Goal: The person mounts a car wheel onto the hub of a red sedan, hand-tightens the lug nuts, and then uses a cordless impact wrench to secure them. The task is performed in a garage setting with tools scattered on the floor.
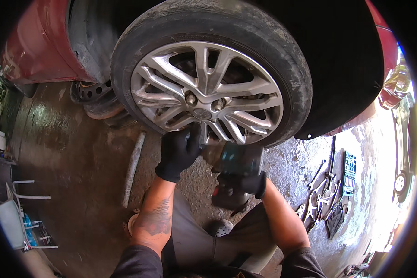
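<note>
A silver alloy wheel [204, 83] with a black tyre [306, 92] stands in front of me under a red car. Two lug nuts show in recesses beside its centre cap [202, 114]. My right hand [248, 183], in a black glove, is wrapped round the grip of a dark teal cordless impact wrench [241, 158]. The tool's nose points left, toward the lower hub. My left hand [180, 150], also gloved in black, has its fingers curled just below the centre cap, by the tool's nose. What those fingers hold is hidden.
Wrenches and other hand tools [320, 194] lie on the wet floor at right, beside a teal socket set case [349, 173]. A long bar [134, 169] rests on the floor to the left. Behind the tyre is a bare steel wheel [95, 95]. Red bodywork [41, 46] overhangs at left.
</note>
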The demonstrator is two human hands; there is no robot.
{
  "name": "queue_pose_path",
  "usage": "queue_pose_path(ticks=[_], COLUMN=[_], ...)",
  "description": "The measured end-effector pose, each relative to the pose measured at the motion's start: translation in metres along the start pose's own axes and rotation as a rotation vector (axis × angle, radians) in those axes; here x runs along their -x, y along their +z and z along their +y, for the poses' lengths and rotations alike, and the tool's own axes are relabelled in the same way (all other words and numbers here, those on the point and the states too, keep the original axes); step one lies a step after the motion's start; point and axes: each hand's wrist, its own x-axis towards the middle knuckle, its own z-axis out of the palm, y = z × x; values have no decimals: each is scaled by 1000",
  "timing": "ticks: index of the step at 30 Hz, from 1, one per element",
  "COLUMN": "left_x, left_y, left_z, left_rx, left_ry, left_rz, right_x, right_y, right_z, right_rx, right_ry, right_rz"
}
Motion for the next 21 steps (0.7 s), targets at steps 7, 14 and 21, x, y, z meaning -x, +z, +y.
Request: queue_pose_path(ticks=[7,14,21], left_x=[3,-2,-8], left_y=[4,-6,-27], left_z=[11,-9,29], left_rx=[249,1243,1091], left_ry=[-4,-705,-445], left_rz=[244,21,-102], right_x=[-16,-9,4], right_y=[5,58,83], right_z=[-72,-6,1], right_rx=[462,82,-506], right_ry=[-110,-123,86], right_rz=[21,343,357])
